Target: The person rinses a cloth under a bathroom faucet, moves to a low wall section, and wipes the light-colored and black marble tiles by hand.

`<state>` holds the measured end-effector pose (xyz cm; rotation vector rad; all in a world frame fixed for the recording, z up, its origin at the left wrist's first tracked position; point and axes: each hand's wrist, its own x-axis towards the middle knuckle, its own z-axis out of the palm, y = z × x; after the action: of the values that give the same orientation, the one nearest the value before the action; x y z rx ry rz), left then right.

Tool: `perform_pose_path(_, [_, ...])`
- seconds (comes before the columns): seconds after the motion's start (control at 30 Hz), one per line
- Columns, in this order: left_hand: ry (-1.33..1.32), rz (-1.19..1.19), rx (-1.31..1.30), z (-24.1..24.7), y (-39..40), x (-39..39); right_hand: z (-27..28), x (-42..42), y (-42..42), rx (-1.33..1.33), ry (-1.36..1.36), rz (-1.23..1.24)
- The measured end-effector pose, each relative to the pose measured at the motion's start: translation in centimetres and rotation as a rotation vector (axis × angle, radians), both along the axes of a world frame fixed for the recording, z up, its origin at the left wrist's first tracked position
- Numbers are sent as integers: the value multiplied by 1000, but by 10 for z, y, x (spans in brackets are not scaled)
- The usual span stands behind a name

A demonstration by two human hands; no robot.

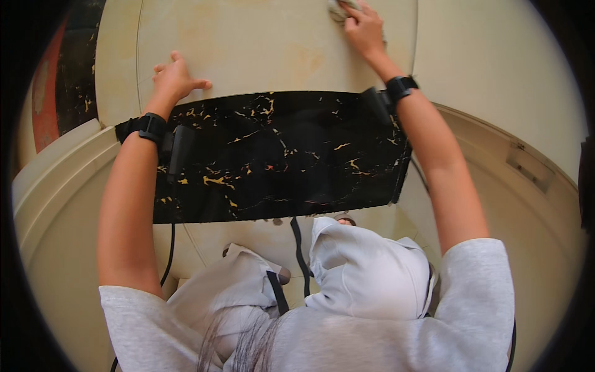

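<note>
My left hand [174, 79] rests with its fingers spread on a cream tile surface [241, 51], just past a black stone slab. Nothing is in it. At the top of the view, my right hand [365, 28] presses a greyish cloth [338, 13] against the same tiles; the cloth is partly cut off by the picture's edge and partly covered by the fingers. The black slab [279, 153], glossy with gold and white veins, spans the space between my forearms. Yellowish stains [307, 63] mark the tiles between the two hands.
Pale door-frame mouldings flank the slab on the left [60, 162] and right [502, 149]; the right one has a recessed metal plate [530, 165]. Black straps with devices sit on my left wrist [151, 126] and right wrist [400, 89]. A black cable [171, 251] hangs near my left arm.
</note>
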<state>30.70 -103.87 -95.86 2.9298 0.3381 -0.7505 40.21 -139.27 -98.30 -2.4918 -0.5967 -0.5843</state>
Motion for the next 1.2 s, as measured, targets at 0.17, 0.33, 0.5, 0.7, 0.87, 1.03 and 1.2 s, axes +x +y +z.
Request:
perform_pose_path(0.17, [57, 32, 29, 5, 2, 6, 0, -112, 95, -22, 219, 493])
perform_pose_path(0.33, [79, 42, 64, 2, -5, 3, 1, -202, 118, 25, 282, 1322])
perform_pose_path(0.5, [133, 81, 44, -9, 2, -2, -3, -55, 59, -348, 111, 877])
perform_pose_path(0.7, [89, 48, 20, -7, -10, 8, -19, 44, -85, -249, 174, -181])
perform_pose_path(0.87, [112, 69, 36, -8, -3, 3, -29, -88, -73, -231, 40, -81])
perform_pose_path(1.03, [96, 33, 33, -14, -2, 3, -2, -228, 6, -29, 453, 462])
perform_pose_path(1.2, [0, -75, -9, -25, 11, 11, 4, -218, 36, -113, 328, 859])
